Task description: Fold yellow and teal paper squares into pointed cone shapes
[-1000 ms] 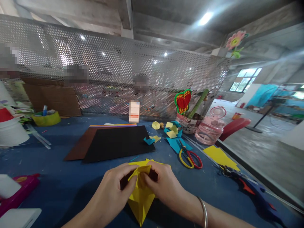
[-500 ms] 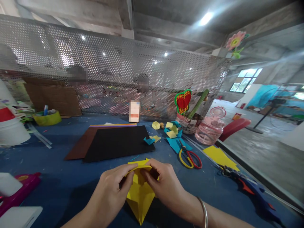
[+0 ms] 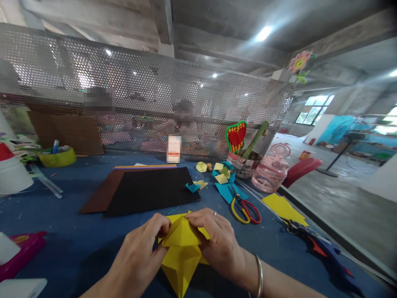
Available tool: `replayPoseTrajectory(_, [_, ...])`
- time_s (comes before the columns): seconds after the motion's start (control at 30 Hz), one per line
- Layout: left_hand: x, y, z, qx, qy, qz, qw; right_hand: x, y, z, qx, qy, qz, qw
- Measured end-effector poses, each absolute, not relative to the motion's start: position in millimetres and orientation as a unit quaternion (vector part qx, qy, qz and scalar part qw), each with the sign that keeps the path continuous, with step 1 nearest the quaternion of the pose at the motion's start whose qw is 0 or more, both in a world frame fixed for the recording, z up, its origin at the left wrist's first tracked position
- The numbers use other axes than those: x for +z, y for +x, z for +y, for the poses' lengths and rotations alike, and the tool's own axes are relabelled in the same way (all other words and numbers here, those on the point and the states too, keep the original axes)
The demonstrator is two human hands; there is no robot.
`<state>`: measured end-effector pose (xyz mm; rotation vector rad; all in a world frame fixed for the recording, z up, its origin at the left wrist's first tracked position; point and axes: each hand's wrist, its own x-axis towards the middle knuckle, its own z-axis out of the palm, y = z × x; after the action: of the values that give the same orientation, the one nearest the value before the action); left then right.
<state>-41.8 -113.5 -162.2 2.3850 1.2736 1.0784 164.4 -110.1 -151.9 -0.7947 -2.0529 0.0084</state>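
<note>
A folded piece of yellow paper (image 3: pixel 182 236) is held between both hands low in the middle of the view. Its top layer forms a raised peak, and a pointed flap hangs toward me. My left hand (image 3: pixel 141 248) pinches the paper's left edge between thumb and fingers. On the other side my right hand (image 3: pixel 217 240), with a ring and a bangle, grips the upper right edge, fingertips near the peak. Part of the paper is hidden behind my fingers. Beyond the hands lie black sheets (image 3: pixel 151 188) and brown paper (image 3: pixel 99 192).
To the right are red-and-yellow-handled scissors (image 3: pixel 245 209), blue and cream paper pieces (image 3: pixel 223 176), yellow sheets (image 3: pixel 283 209) and a blue glue gun (image 3: pixel 325 250). A pink bottle (image 3: pixel 271 171) stands beside a potted cactus (image 3: pixel 245 161). A magenta tool (image 3: pixel 26 250) lies left.
The paper's top layer has come forward and down into a peaked fold. My hands have spread to its two sides. The view has shifted slightly.
</note>
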Motion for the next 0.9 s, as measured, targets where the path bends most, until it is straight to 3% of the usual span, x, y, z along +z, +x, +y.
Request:
replayPoseTrajectory(0.63, [-159.3, -44.4, -109.9, 0.393, 0.773, 0.475, 0.152, -147.6, 154.0, -119.2, 0.154, -0.453, -0.775, 0.412])
replayPoseTrajectory(0.8, [-157.9, -45.9, -103.2, 0.379, 0.735, 0.515, 0.224, -142.6, 163.3, -104.1, 0.132, -0.445, -0.804, 0.372])
replayPoseTrajectory(0.9, [-158.0, -46.9, -99.7, 0.379, 0.718, 0.519, 0.266, -140.6, 178.0, -77.6, 0.070, -0.524, -0.785, 0.323])
